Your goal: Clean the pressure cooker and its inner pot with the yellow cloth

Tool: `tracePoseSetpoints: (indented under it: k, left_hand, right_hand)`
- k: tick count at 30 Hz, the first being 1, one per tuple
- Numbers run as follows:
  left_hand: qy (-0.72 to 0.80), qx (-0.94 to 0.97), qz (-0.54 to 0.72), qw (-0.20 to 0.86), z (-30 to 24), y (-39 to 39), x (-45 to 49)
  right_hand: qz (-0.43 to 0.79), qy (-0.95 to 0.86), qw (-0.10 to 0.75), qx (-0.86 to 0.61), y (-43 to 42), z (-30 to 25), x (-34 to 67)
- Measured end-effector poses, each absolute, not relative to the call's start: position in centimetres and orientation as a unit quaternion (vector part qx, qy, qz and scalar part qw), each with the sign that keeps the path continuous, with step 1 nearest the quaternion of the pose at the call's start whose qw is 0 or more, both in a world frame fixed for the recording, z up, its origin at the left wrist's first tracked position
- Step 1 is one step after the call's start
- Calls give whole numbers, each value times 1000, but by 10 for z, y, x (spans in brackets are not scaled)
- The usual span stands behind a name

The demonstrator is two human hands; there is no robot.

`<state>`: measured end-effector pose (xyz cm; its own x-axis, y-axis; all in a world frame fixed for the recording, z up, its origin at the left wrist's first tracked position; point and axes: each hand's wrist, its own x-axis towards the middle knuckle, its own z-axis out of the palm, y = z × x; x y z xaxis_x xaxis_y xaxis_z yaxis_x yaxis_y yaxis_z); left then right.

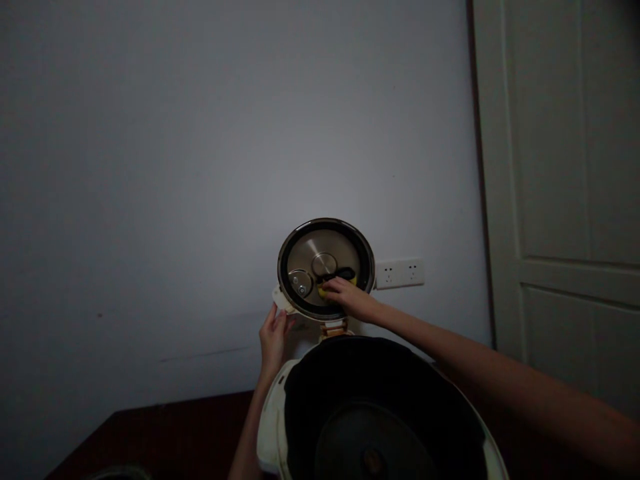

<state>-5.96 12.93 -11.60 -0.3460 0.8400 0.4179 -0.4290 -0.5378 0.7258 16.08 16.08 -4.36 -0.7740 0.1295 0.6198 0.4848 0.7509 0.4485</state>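
Observation:
A white rice cooker (273, 427) stands open in front of me, its dark inner pot (380, 413) facing up. The round lid (305, 257) is raised upright, its metal inner plate toward me. My right hand (350, 297) presses a small yellow sponge (324, 291) against the lower part of the lid's inner plate, fingers closed on it. My left hand (273, 337) grips the lid's lower left edge, by a white tab, holding it.
The cooker rests on a dark wooden table (165, 433). Behind it is a plain pale wall with a white double socket (400, 273). A white panelled door (565, 187) fills the right side. A dim round object shows at the bottom left edge.

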Motion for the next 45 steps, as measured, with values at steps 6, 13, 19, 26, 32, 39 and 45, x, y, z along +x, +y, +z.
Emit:
tracePoseSetpoints:
  k: [6,13,19,26,32,39,45]
  left_hand:
    - [270,398,775,411,-114,127,-60]
    - [280,387,769,424,-108,122,-60]
    - [267,388,775,420,-110,124,-61]
    - [262,401,776,410,-111,124,-62]
    - [265,401,775,410,-109,121,-61]
    - [274,396,780,399,-110,122,-61]
    - [268,400,777,406,-111,122,-61]
  right_hand:
    - [-315,-916,218,-117,162,-33,134]
    - [-290,-905,271,-154,169,-34,175]
    - [-259,-822,457,-221,192,-24,192]
    - [-228,-803,517,-191,208,6,146]
    - [-211,-851,458,-148,193,-23,148]
    - [-212,-805,517,-201,203,-7,172]
    - [-232,-834,473,-164,201,9,130]
